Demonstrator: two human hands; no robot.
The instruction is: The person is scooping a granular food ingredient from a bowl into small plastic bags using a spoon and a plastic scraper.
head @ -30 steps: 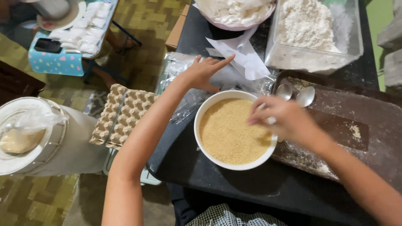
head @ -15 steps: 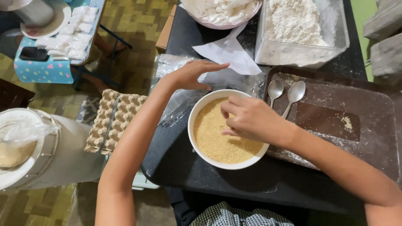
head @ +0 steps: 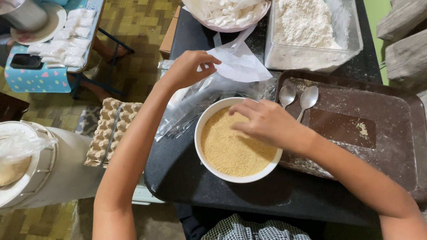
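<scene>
Currently my left hand (head: 187, 69) pinches thin white paper (head: 238, 64), light, limp; right hand (head: 267, 124), fingers loosely spread, hovers over bowl (head: 201, 133) of loose crumbs (head: 231, 151), frame centre.

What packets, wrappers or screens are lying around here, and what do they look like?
Small white packets: rows on the blue side table, far left.
Dark flat phone: same table, screen dark.
Clear crumpled plastic bags: black table, below the left hand.
Grey cardboard egg tray: left of the black table.

Yellow-green parquet floor (head: 133, 26) — a small blue side table (head: 40, 78) beyond.
</scene>
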